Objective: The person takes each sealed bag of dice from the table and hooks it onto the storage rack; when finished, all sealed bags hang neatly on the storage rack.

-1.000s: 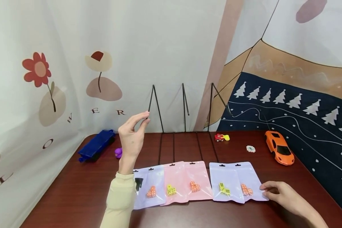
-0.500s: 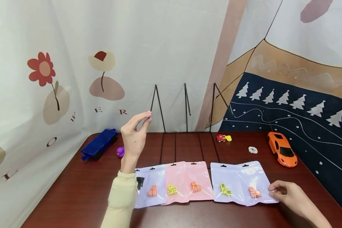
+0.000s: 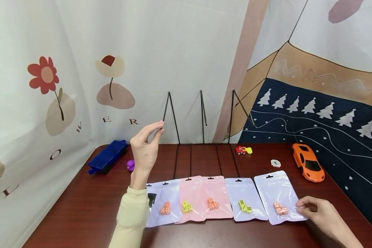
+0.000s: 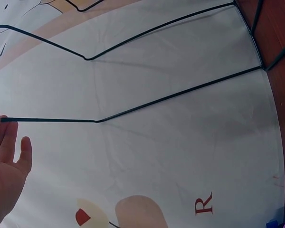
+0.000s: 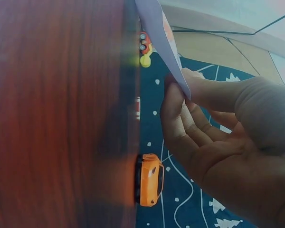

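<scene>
My left hand pinches the end of the left prong of a black wire rack; the left wrist view shows thumb and fingertips on the prong. At the right, my right hand pinches the lower right corner of a lilac zip bag holding orange dice. That bag is tilted up off the table in the right wrist view. Just left of it lies another lilac bag with yellow dice. Two pink bags and two more lilac bags continue the row leftward.
A dark red wooden table carries a blue toy trailer, a purple duck, a small red and yellow toy vehicle, a white chip and an orange toy car. Printed curtains hang behind.
The right hand has drawn the rightmost lilac bag to the right, off the bag it overlapped, with its top now raised slightly. My left hand keeps its hold on the rack prong.
</scene>
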Demonstrator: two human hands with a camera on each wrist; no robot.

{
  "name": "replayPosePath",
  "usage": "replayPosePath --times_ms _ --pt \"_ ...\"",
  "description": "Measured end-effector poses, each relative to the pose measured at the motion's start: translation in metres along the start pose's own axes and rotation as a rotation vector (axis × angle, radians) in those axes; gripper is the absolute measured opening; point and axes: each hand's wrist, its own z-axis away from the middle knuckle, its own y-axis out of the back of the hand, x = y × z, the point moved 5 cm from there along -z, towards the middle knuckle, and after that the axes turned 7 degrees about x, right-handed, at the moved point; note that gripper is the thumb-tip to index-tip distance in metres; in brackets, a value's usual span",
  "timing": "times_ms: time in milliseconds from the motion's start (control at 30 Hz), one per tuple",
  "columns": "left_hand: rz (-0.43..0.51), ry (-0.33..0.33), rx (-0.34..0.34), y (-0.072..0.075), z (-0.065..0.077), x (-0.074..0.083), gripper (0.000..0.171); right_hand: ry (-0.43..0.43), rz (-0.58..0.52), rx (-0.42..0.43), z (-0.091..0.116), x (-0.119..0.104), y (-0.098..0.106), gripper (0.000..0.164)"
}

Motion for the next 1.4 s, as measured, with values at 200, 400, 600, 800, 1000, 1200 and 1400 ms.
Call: replayPosePath --times_ms 200,400,600,800,1000,1200,1400 --pt "-0.003 -0.001 -0.001 0.003 0.005 -0.016 0.018 -0.013 -0.012 0.004 0.001 0.003 0.000 0.009" --pt "-0.033 -0.014 0.007 0.000 0.000 0.001 0.017 -0.020 -0.030 0.008 0.002 0.004 0.000 0.010" --pt "-0.015 -0.013 0.002 0.002 0.003 -0.008 0.020 -0.027 -0.037 0.019 0.001 0.004 0.000 0.009" --pt "0.015 -0.007 -0.003 0.003 0.006 -0.015 0.018 -0.048 -0.028 0.076 0.001 0.004 0.001 0.009" --pt "0.012 -0.013 -0.005 0.002 0.006 -0.015 0.019 -0.001 -0.022 0.250 0.004 -0.007 0.005 0.009" --pt "0.009 -0.014 -0.005 0.003 0.006 -0.016 0.020 0.010 -0.108 0.372 0.006 -0.023 0.007 0.011" --pt "0.018 -0.009 -0.003 0.003 0.008 -0.017 0.020 0.029 -0.180 0.422 0.008 -0.035 0.010 0.013"
